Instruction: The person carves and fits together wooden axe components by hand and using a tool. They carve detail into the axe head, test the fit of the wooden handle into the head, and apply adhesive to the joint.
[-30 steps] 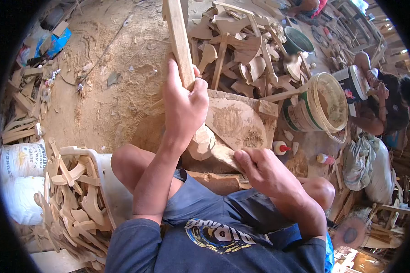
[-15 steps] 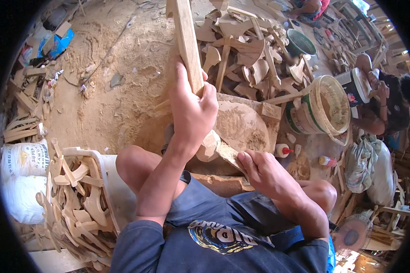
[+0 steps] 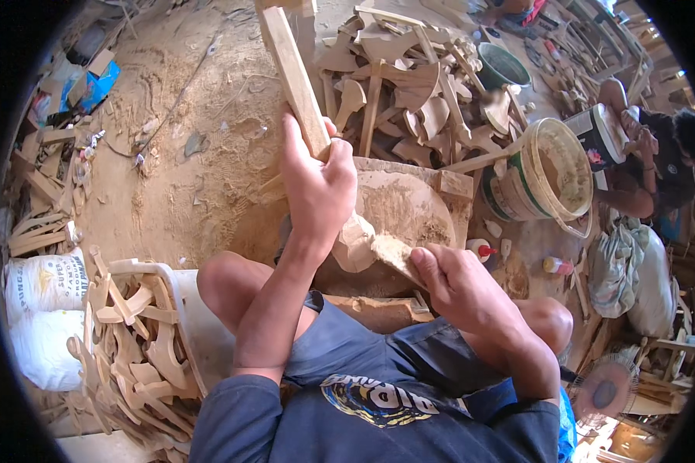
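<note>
Right hand (image 3: 469,287): closed round a flat, rough-faced strip (image 3: 396,257); strip tip at or just beside a faceted wooden end (image 3: 355,244), contact unclear. Left hand (image 3: 321,189): gripping a long wooden piece (image 3: 295,81), which extends beyond its fingers. Right of left hand, farther: pale bucket (image 3: 506,191). Beyond both hands: cut-wood pile (image 3: 414,83).

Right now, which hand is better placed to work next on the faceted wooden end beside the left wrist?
Probably the right hand: it holds a rough strip, its tip close beside that faceted end. The left hand grips the long wooden bar.
</note>
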`<state>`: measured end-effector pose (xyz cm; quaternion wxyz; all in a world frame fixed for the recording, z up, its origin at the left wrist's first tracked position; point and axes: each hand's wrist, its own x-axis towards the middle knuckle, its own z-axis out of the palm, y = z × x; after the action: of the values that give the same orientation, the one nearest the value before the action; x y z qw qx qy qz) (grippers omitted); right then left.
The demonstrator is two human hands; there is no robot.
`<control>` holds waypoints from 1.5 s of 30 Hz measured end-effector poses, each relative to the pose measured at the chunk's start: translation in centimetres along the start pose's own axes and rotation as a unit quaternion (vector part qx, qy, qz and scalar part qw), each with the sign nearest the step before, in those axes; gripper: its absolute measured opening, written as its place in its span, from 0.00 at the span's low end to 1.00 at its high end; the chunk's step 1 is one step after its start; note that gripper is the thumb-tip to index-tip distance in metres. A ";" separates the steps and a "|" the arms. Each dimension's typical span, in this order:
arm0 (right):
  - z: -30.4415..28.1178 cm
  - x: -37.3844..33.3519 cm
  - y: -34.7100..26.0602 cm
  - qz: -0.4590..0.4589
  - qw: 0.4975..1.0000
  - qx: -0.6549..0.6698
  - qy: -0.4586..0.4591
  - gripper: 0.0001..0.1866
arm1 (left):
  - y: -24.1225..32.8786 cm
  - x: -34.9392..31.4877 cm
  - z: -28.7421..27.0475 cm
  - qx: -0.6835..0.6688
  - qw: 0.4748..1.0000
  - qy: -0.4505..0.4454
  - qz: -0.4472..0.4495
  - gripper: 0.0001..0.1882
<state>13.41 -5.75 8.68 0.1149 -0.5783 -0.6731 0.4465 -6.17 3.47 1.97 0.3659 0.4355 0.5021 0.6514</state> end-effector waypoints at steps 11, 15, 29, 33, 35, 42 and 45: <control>1.4 0.7 1.5 -0.014 0.998 -0.051 -0.015 0.23 | 0.8 -0.2 0.7 -0.002 1.000 0.010 0.022 0.16; 1.4 1.2 1.0 -0.048 0.993 0.049 0.094 0.21 | 1.9 -0.5 1.3 -0.076 0.996 0.021 -0.045 0.14; -0.3 -1.5 0.6 -0.057 0.993 -0.103 0.000 0.21 | 2.1 1.4 -1.8 -0.059 0.991 0.020 -0.121 0.09; 0.8 -1.4 1.3 -0.090 0.985 -0.143 0.031 0.22 | 2.1 1.2 -1.4 -0.058 0.992 0.021 -0.113 0.10; 1.2 -1.5 0.9 -0.082 0.981 -0.169 0.047 0.19 | 2.0 1.2 -1.3 -0.056 0.992 0.025 -0.110 0.11; 1.6 -1.3 0.3 -0.059 0.967 -0.243 0.054 0.23 | 1.3 1.0 -1.2 -0.028 0.996 0.032 -0.084 0.20; 1.8 -1.2 0.4 -0.057 0.959 -0.271 0.062 0.23 | 0.7 1.2 -1.2 -0.002 0.997 0.026 -0.068 0.31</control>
<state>12.84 -7.71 7.78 0.0210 -0.5751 -0.7921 0.2036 -7.77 3.96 2.73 0.3970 0.3821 0.5390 0.6370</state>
